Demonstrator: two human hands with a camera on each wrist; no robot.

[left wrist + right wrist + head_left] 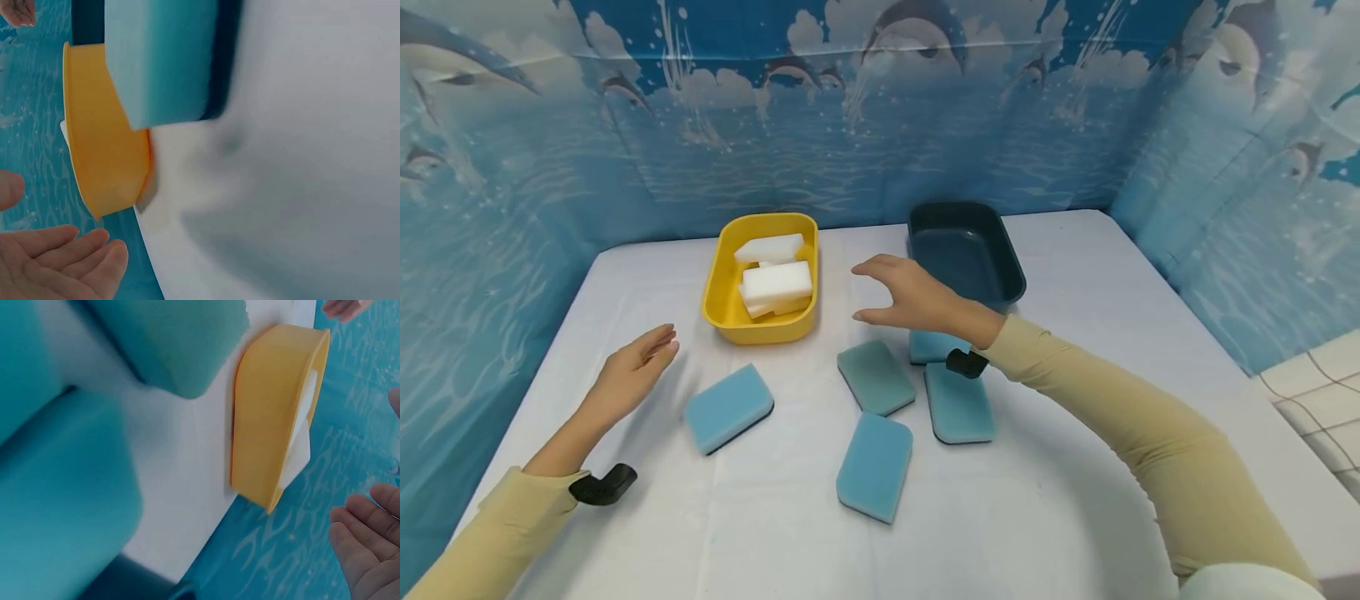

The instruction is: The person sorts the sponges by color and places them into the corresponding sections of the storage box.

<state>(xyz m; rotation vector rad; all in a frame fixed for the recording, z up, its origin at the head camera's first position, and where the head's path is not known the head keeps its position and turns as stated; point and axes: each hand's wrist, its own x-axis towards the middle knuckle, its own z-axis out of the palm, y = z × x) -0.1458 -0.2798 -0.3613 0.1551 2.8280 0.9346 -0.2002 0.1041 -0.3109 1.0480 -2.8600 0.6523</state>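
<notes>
Head view: sponges (730,408) on white cloth (760,533); dolphin backdrop (850,158).

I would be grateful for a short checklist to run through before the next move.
1. Left hand free: ok, holds nothing.
2. Right hand free: ok, holds nothing.
3. Dark bin has room: ok, no sponge visible inside.
4. Yellow bin upright: ok, white blocks inside.
5. Blue sponges fully visible: not ok, one partly hidden behind the right wrist.
6. That sponge clear of the dark bin: cannot tell.
</notes>
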